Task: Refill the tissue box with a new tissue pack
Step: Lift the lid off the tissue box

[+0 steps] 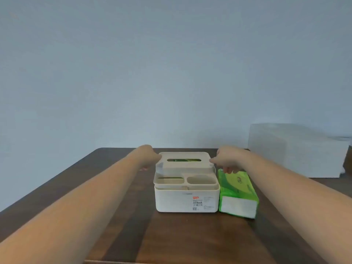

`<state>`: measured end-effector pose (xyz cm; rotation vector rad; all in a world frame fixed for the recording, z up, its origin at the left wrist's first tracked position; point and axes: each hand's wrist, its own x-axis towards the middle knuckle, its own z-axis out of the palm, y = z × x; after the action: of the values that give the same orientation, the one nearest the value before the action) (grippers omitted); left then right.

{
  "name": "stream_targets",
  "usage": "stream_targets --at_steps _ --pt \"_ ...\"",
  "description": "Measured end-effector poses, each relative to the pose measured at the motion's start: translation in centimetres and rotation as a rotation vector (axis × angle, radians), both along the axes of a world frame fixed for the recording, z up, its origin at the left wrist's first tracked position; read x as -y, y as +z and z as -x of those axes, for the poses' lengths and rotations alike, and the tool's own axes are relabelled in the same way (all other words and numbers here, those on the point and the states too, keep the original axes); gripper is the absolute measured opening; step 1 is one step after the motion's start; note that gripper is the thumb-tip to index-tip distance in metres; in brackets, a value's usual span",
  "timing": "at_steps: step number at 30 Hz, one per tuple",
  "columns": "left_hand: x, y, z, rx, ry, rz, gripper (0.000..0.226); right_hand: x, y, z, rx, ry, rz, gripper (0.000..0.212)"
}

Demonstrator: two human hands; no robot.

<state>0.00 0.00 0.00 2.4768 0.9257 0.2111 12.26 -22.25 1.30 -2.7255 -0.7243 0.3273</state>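
A white tissue box (186, 201) stands in the middle of the dark wooden table (118, 216). Its beige lid (185, 165) has a slot showing something green inside, and two small compartments sit in front. The lid looks slightly raised off the box. My left hand (149, 156) grips the lid's left end, and my right hand (227, 159) grips its right end. A green tissue pack (237, 191) lies on the table, touching the box's right side.
A large white box (297, 149) stands at the table's back right, beyond my right arm. A plain bluish wall rises behind the table. The table's near edge runs along the bottom of the view.
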Motion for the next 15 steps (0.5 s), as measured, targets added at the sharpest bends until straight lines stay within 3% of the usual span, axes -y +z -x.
stream_targets --at_steps 7,10,15 --pt "0.6 -1.2 0.3 -0.055 -0.027 0.038 0.018 -1.3 -0.8 0.7 0.001 -0.025 -0.02 0.021" --pt "0.2 -1.8 -0.1 -0.035 -0.019 0.056 0.008 -1.7 -1.3 0.4 0.007 -0.078 -0.025 0.018" --pt "0.3 -2.5 -0.4 0.006 -0.003 0.059 0.01 -2.3 -1.7 0.7 -0.01 -0.14 -0.088 0.019"
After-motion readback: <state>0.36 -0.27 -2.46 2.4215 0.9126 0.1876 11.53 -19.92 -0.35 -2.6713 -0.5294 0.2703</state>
